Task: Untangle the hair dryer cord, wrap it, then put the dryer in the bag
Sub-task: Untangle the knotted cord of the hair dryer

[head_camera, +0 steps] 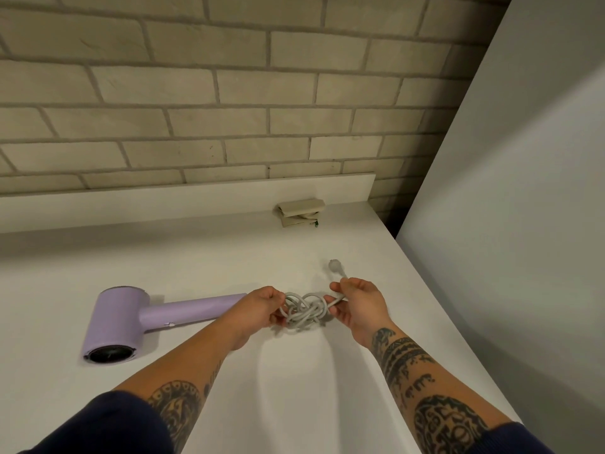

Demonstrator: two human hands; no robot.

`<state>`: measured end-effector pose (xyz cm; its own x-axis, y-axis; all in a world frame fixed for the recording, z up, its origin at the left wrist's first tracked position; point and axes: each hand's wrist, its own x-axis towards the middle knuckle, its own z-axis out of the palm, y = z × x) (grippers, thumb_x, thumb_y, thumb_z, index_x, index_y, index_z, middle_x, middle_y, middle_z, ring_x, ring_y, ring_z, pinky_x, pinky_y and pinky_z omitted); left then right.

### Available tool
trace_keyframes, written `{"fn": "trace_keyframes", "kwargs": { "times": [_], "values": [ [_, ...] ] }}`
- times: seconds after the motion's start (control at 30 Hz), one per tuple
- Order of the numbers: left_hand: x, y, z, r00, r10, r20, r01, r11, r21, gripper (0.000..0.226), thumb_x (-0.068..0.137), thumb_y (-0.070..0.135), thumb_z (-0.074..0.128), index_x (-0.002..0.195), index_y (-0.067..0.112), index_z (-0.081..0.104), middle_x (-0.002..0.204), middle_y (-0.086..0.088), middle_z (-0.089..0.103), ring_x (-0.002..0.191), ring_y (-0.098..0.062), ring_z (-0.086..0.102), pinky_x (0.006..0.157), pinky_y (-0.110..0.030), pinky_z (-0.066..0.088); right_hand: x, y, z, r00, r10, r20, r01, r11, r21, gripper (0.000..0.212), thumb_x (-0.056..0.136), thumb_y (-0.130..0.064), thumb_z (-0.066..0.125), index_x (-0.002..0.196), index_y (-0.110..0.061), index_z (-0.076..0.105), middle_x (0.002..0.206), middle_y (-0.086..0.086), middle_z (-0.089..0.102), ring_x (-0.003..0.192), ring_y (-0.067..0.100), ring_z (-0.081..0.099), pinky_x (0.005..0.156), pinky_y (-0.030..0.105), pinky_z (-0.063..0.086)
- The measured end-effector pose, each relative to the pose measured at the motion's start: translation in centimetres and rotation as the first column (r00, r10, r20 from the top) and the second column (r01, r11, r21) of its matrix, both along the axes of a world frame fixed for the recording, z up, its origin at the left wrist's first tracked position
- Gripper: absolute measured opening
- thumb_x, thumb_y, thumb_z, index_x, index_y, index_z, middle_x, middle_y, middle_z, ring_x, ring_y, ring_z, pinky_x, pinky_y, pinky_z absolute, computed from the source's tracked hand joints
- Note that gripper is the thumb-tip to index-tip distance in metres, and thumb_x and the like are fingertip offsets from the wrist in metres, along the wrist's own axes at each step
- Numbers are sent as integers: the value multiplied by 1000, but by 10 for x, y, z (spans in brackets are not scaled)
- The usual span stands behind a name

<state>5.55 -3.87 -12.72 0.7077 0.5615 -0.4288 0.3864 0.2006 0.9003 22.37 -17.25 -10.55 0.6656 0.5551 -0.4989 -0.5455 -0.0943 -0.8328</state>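
A: Right of the hair dryer (131,319), off its handle end: knotted cord (304,311) pinched by left hand (258,309) and right hand (357,303), fingers curled round loops; plug (334,266) loose just beyond.

B: Slacken loops first, then feed plug back through; avoid tugging. Folded bag (299,213) farther beyond.

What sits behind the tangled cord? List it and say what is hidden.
The white plug pokes out past the right hand; farther back, folded beige fabric, likely the bag, lies against the counter's raised edge. The left hand covers where the cord meets the dryer.
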Motion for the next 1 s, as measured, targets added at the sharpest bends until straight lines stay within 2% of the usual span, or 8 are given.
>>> {"fn": "trace_keyframes", "kwargs": {
  "times": [0.13,0.23,0.4,0.47,0.57,0.73,0.87,1.0],
  "values": [
    [7,0,5,997,-1,-79,3,1000,26,19,104,27,52,92,14,59,84,-3,60,61,-11,50,58,-26,37,-1,-5,2,1000,14,-6,-13,998,69,29,99,-9,62,124,-11,48,109,19,68,68,33,69,54,33,57],
    [12,-10,14,986,-19,-165,83,918,388,17,99,37,54,100,25,66,103,7,60,87,-9,60,77,-30,48,0,-7,4,997,62,46,-65,996,68,29,97,-8,65,123,-8,52,108,16,68,78,37,69,57,33,58],
    [21,-22,25,934,-252,-252,350,781,517,97,60,83,68,145,43,41,131,19,53,120,-9,53,98,-31,47,-2,-5,8,980,163,116,-172,983,67,25,99,-12,62,123,-11,55,117,10,71,85,37,68,72,39,61],
    [25,-23,24,902,-276,-332,424,712,560,82,64,73,77,135,42,49,124,17,63,110,-8,62,92,-28,52,-2,-2,10,974,191,121,-203,975,92,23,100,-11,60,122,-12,57,121,10,70,86,34,70,75,38,61],
    [27,-24,17,931,-221,-292,355,741,570,18,83,41,72,97,42,61,96,12,71,80,-7,69,71,-26,58,-4,1,15,961,247,124,-264,954,145,26,100,-8,58,126,-13,57,123,10,69,95,33,72,80,37,60],
    [25,-15,14,999,-11,33,7,990,144,11,95,29,70,97,17,71,86,-2,75,78,-18,68,77,-37,54,-7,1,17,901,255,350,-249,966,-62,29,98,-14,60,124,-27,59,113,-1,71,104,21,68,80,28,56],
    [21,-16,17,979,104,178,-67,978,-199,13,102,19,60,107,7,64,93,-12,74,82,-22,70,78,-35,55,-21,-3,13,838,330,435,-271,943,-193,14,96,-24,65,110,-22,67,99,-6,70,90,12,68,70,21,51],
    [13,-19,17,942,206,264,-69,891,-449,20,108,16,48,118,2,58,111,-20,74,97,-30,74,78,-39,58,-48,-5,8,816,425,391,-383,905,-185,32,92,-32,72,121,-24,59,104,-9,66,88,9,69,70,20,52]
  ]
}}
